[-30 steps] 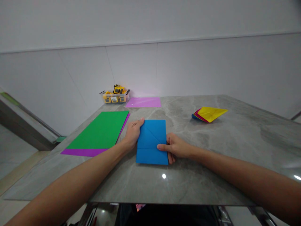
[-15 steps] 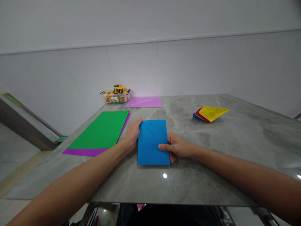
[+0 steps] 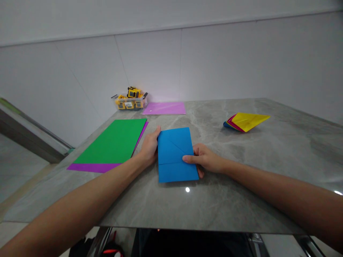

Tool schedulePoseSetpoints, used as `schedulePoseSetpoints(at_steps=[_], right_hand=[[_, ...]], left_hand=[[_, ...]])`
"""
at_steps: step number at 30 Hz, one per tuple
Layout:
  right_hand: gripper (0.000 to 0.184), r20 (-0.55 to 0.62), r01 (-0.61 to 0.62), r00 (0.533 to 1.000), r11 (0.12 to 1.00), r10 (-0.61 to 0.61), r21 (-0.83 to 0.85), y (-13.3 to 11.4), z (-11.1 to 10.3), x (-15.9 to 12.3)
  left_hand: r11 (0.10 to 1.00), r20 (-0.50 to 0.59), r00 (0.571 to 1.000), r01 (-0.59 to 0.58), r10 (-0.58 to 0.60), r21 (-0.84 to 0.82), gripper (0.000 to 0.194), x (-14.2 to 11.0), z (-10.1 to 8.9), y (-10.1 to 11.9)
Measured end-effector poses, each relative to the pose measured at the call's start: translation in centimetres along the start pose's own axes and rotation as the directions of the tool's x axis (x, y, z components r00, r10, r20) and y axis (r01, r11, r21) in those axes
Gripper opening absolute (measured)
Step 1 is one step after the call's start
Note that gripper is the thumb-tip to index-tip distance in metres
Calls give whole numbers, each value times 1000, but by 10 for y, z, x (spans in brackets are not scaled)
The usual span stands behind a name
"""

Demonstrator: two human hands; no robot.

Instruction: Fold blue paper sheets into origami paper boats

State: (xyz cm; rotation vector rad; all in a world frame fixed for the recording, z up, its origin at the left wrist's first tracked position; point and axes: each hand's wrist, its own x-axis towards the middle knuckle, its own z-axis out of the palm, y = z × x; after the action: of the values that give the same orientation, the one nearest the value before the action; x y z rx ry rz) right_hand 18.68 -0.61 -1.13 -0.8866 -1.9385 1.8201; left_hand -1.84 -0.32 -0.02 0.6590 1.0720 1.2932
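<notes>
A folded sheet of blue paper (image 3: 173,151) is between my hands, just above the table in front of me. It shows one diagonal crease and one line across its lower part. My left hand (image 3: 150,145) holds its upper left edge, thumb pointing up along the side and fingers mostly hidden behind. On the right edge my right hand (image 3: 205,159) pinches it, thumb flat on the front and fingers behind. Left of my left hand lies a green sheet (image 3: 111,141) on top of a purple sheet (image 3: 93,167).
Folded pieces of yellow, red and blue paper (image 3: 249,121) rest at the right. At the back stand a clear plastic box (image 3: 130,103) of yellow toy vehicles and a pink-purple sheet (image 3: 164,108). The grey marbled table (image 3: 150,207) ends at a near edge before my lap.
The blue paper has turned slightly, its lower edge swinging to the right. Both hands keep their hold. The whole view has shifted a little as my head moved.
</notes>
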Motion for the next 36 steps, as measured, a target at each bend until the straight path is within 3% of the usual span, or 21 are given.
schedulePoseSetpoints(at_steps=[5,8,11,14,18,21,25,30,36], right_hand=[[47,7,6,1000,1000,-6,0,-1,0,-2],[47,15,12,1000,1000,-11,-14,-1,0,-4],[48,-30,7,1000,1000,-8,-28,1,-2,-5],[50,-105,13,994,999,-18,-43,3,-3,-4],[45,-141,56,988,998,-55,5,5,-2,-2],[38,-202,160,970,983,-139,90,6,1,-1],[44,-286,248,935,963,-209,108,4,2,1],[44,-239,218,952,972,-191,91,1,2,2],[42,-235,188,955,982,-179,16,-3,6,6]], left_hand=[[998,-17,999,-31,30,-58,40,5,-2,-1],[991,6,997,-78,79,-108,52,10,-8,8],[993,191,978,-61,79,-101,61,13,-16,17],[993,359,927,-120,107,16,49,7,-17,15],[948,457,889,-173,32,268,36,-7,-8,2],[927,459,889,-178,8,330,33,-16,-3,-3],[926,442,897,-157,-12,343,34,-20,1,-6],[973,287,958,-84,20,214,35,-21,6,-12],[992,182,982,-66,45,111,37,-21,11,-11]])
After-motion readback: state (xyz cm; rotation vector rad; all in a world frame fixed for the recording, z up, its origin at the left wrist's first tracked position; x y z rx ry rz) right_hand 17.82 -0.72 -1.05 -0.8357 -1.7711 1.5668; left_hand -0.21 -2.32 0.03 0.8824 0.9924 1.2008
